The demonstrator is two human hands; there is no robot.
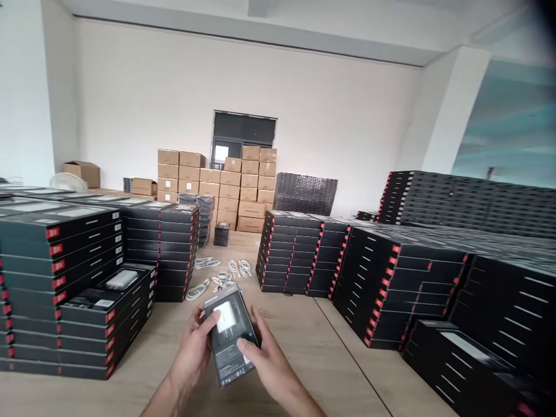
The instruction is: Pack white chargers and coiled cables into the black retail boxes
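Note:
Between my two hands, above the wooden table, I hold a black charger box whose front shows a white plug adapter. My left hand grips its left side, the thumb lying across the white adapter. On the right edge, my right hand has its thumb pressed on the lower front, with the other fingers partly hidden behind. Just beyond the box lie several coiled white cables on the table.
Stacks of black boxes rise on the left, with a loose white adapter on a lower stack. More black box stacks line the right side. Brown cartons and a pile of black trays stand at the back.

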